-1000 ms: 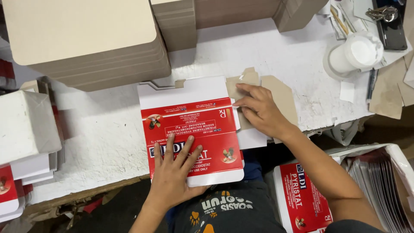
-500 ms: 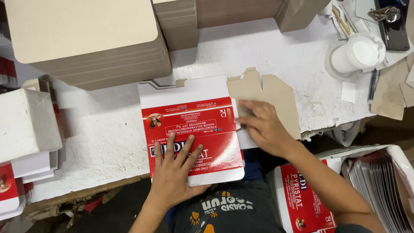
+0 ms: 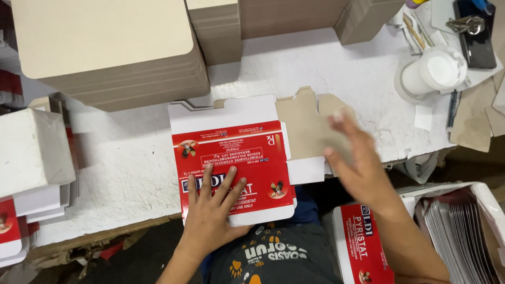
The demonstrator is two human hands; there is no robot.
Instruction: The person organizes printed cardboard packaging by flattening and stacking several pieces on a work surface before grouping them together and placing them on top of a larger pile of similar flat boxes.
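Carton blank (image 3: 234, 165) at table edge (image 3: 105, 231), left hand (image 3: 213, 213) flat on it; right hand (image 3: 352, 158) open, empty (blurred), above brown flap (image 3: 305, 129)

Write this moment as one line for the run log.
left hand: flat on red-and-white carton | right hand: blurred, over brown flap | surface: white table

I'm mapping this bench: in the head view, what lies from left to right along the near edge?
White box → left hand on the red carton blank → right hand → bin of flat cartons.
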